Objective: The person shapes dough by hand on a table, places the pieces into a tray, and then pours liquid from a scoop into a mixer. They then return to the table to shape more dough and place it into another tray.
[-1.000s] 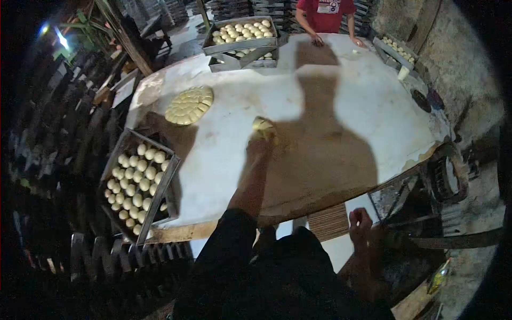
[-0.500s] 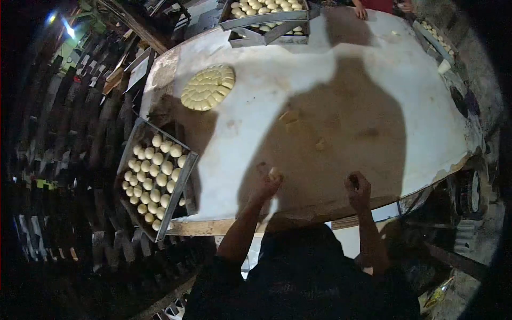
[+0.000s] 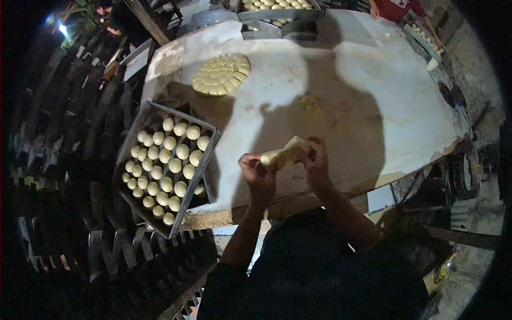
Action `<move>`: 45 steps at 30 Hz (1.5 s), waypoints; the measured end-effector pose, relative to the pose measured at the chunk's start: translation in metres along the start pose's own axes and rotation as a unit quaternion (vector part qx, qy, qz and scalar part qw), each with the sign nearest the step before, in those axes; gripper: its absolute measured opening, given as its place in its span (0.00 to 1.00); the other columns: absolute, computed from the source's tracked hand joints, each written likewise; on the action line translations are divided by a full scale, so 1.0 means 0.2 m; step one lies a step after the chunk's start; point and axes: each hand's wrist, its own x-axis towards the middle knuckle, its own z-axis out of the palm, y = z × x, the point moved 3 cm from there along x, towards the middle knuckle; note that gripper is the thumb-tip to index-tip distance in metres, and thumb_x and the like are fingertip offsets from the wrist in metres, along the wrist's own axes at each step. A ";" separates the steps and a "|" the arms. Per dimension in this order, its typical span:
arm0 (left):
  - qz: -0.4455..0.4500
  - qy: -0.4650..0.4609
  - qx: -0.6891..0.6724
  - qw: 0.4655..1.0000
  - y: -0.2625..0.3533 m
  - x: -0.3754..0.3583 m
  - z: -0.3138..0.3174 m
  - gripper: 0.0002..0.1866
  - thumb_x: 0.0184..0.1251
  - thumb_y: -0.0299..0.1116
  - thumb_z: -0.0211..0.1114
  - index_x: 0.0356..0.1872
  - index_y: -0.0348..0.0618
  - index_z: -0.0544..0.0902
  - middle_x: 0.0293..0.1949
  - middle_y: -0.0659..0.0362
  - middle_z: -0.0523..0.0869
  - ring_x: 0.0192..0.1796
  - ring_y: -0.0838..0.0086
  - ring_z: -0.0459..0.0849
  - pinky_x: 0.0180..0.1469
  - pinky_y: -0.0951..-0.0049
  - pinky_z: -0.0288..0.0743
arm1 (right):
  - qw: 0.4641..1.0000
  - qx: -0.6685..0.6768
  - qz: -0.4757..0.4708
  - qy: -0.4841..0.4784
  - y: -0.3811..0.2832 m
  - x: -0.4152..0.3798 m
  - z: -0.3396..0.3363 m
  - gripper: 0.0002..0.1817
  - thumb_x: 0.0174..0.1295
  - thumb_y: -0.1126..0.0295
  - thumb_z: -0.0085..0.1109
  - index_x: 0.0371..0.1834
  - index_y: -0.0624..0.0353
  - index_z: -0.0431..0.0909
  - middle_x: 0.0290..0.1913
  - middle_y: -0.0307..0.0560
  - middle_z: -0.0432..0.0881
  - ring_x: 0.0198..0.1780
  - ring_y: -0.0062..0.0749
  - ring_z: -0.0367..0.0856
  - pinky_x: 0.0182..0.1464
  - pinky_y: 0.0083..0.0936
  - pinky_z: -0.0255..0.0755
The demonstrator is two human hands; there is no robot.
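Between my two hands, just above the table's near edge, a pale piece of dough point(image 3: 288, 153) is stretched out. My left hand point(image 3: 258, 175) pinches its left end, where the dough is rounded and thicker. Its other end is in the fingers of my right hand point(image 3: 318, 162), partly hidden by shadow. To the left of my left hand, a metal tray point(image 3: 201, 169) holds rows of round dough balls point(image 3: 166, 184). Farther back lies a flat dough disc point(image 3: 221, 74), scored or cut into many small pieces.
The light, worn table point(image 3: 405, 112) carries my shadow. Stacked trays point(image 3: 280, 31) of dough balls stand at the far edge. At the far right, a person in a red shirt point(image 3: 393, 8) is beside another tray point(image 3: 424, 40). A small dough scrap point(image 3: 308, 102) lies mid-table.
My hands, earlier apart, have come together and lifted slightly. The dough now spans both hands; before, a small lump showed only at my left hand. The view has shifted.
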 end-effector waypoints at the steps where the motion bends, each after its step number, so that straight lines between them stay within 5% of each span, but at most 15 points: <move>1: -0.091 0.032 -0.202 0.975 -0.17 -0.07 0.02 0.22 0.66 0.32 0.65 0.50 0.41 0.59 0.38 0.57 0.71 0.40 0.72 0.76 0.40 0.74 0.75 | 0.998 0.047 0.011 0.037 0.02 0.00 -0.04 0.22 0.65 0.60 0.59 0.55 0.60 0.65 0.48 0.47 0.73 0.44 0.33 0.77 0.45 0.32 0.76; 5: -0.267 0.042 -0.315 0.910 -0.70 -0.41 -0.04 0.22 0.65 0.33 0.63 0.53 0.43 0.62 0.39 0.56 0.73 0.41 0.70 0.76 0.41 0.70 0.74 | 0.994 -0.065 0.025 0.083 0.06 -0.01 -0.41 0.22 0.64 0.61 0.57 0.55 0.63 0.65 0.48 0.53 0.72 0.49 0.37 0.75 0.45 0.39 0.76; 7: -0.144 -0.108 -0.140 0.974 -0.68 -0.39 -0.12 0.21 0.62 0.35 0.65 0.51 0.44 0.67 0.40 0.55 0.74 0.43 0.64 0.75 0.44 0.61 0.73 | 0.968 -0.248 0.005 0.035 0.19 -0.03 -0.64 0.24 0.65 0.59 0.55 0.56 0.64 0.65 0.50 0.59 0.71 0.53 0.43 0.74 0.50 0.47 0.75; 10: 0.094 -0.298 0.275 0.909 -0.32 -0.13 -0.18 0.21 0.54 0.46 0.69 0.43 0.46 0.75 0.42 0.51 0.76 0.48 0.55 0.73 0.51 0.48 0.66 | 0.565 -0.764 -0.203 -0.238 0.35 -0.05 -0.82 0.30 0.65 0.53 0.53 0.60 0.67 0.63 0.56 0.67 0.69 0.59 0.56 0.69 0.62 0.54 0.64; 18: -0.121 -0.173 0.196 0.957 -0.37 0.10 0.35 0.22 0.55 0.45 0.71 0.45 0.43 0.76 0.47 0.49 0.77 0.54 0.51 0.72 0.58 0.52 0.66 | 0.727 -0.622 -0.042 -0.290 0.35 0.26 -0.23 0.21 0.60 0.59 0.57 0.48 0.68 0.74 0.58 0.68 0.68 0.66 0.65 0.60 0.72 0.55 0.46; 19: 0.068 -0.303 0.369 0.876 -0.23 0.02 0.38 0.16 0.62 0.40 0.64 0.46 0.43 0.77 0.47 0.50 0.77 0.55 0.54 0.73 0.60 0.52 0.64 | 0.728 -0.605 -0.159 -0.281 0.45 0.13 -0.26 0.20 0.60 0.61 0.57 0.47 0.67 0.74 0.56 0.68 0.70 0.64 0.65 0.63 0.72 0.54 0.47; 25: -0.058 -0.301 0.255 0.917 -0.58 -0.21 0.06 0.12 0.56 0.33 0.66 0.41 0.44 0.81 0.47 0.52 0.80 0.49 0.59 0.79 0.57 0.54 0.67 | 0.564 -0.648 -0.158 -0.487 0.31 0.33 -0.64 0.17 0.67 0.63 0.48 0.47 0.68 0.73 0.52 0.61 0.73 0.60 0.52 0.70 0.70 0.49 0.56; 28: -0.025 -0.127 0.208 0.970 -0.73 0.12 0.10 0.14 0.54 0.37 0.68 0.40 0.45 0.81 0.42 0.52 0.82 0.44 0.57 0.81 0.49 0.57 0.73 | 0.753 -0.581 -0.095 -0.294 0.36 0.64 -0.44 0.14 0.60 0.68 0.53 0.44 0.67 0.75 0.53 0.68 0.72 0.60 0.60 0.69 0.70 0.58 0.49; 29: 0.107 -0.112 0.335 0.929 -0.74 0.17 0.19 0.14 0.54 0.38 0.68 0.41 0.46 0.82 0.41 0.52 0.83 0.44 0.57 0.80 0.48 0.58 0.74 | 0.757 -0.560 -0.171 -0.292 0.42 0.62 -0.37 0.14 0.60 0.68 0.54 0.44 0.68 0.75 0.53 0.68 0.72 0.60 0.61 0.68 0.70 0.58 0.49; 32: -0.241 -0.148 0.256 0.924 -0.42 0.20 0.42 0.11 0.56 0.39 0.66 0.38 0.47 0.82 0.45 0.53 0.81 0.49 0.58 0.78 0.55 0.56 0.68 | 0.745 -0.503 -0.308 -0.311 0.50 0.40 -0.31 0.15 0.59 0.68 0.55 0.44 0.69 0.73 0.52 0.69 0.71 0.59 0.62 0.67 0.69 0.57 0.50; 33: 0.083 -0.192 0.335 0.919 -0.50 0.02 0.44 0.12 0.55 0.39 0.66 0.36 0.45 0.81 0.42 0.54 0.81 0.46 0.57 0.79 0.50 0.53 0.71 | 0.742 -0.496 -0.296 -0.340 0.45 0.30 -0.34 0.16 0.59 0.68 0.54 0.45 0.70 0.73 0.52 0.69 0.70 0.58 0.63 0.67 0.69 0.57 0.51; 36: 0.077 -0.357 0.432 0.824 -0.38 -0.07 0.21 0.11 0.59 0.36 0.61 0.39 0.41 0.80 0.40 0.50 0.81 0.46 0.56 0.79 0.53 0.53 0.71 | 0.673 -0.593 -0.262 -0.356 0.59 0.30 -0.63 0.18 0.60 0.68 0.54 0.49 0.71 0.71 0.53 0.69 0.70 0.57 0.63 0.67 0.67 0.55 0.54; 39: -0.018 -0.302 0.389 0.870 -0.65 -0.01 -0.09 0.14 0.63 0.37 0.56 0.47 0.44 0.79 0.42 0.52 0.82 0.48 0.59 0.79 0.56 0.56 0.70 | 0.721 -0.588 -0.081 -0.357 0.23 0.60 -0.57 0.18 0.57 0.67 0.58 0.49 0.63 0.73 0.50 0.63 0.73 0.60 0.59 0.69 0.68 0.52 0.55; 42: -0.026 -0.090 0.286 0.954 -0.90 0.16 0.03 0.13 0.62 0.35 0.56 0.47 0.47 0.81 0.41 0.57 0.83 0.47 0.60 0.79 0.58 0.62 0.69 | 0.839 -0.492 -0.229 -0.038 0.41 0.67 -0.36 0.15 0.54 0.69 0.59 0.45 0.62 0.72 0.43 0.63 0.74 0.56 0.58 0.71 0.67 0.54 0.56; 45: -0.096 -0.164 0.199 0.961 -0.60 0.22 0.18 0.12 0.58 0.31 0.60 0.42 0.41 0.82 0.46 0.51 0.82 0.53 0.57 0.77 0.59 0.59 0.69 | 0.807 -0.525 -0.264 -0.056 0.54 0.54 -0.28 0.16 0.56 0.70 0.58 0.47 0.62 0.71 0.44 0.63 0.74 0.54 0.58 0.71 0.66 0.53 0.56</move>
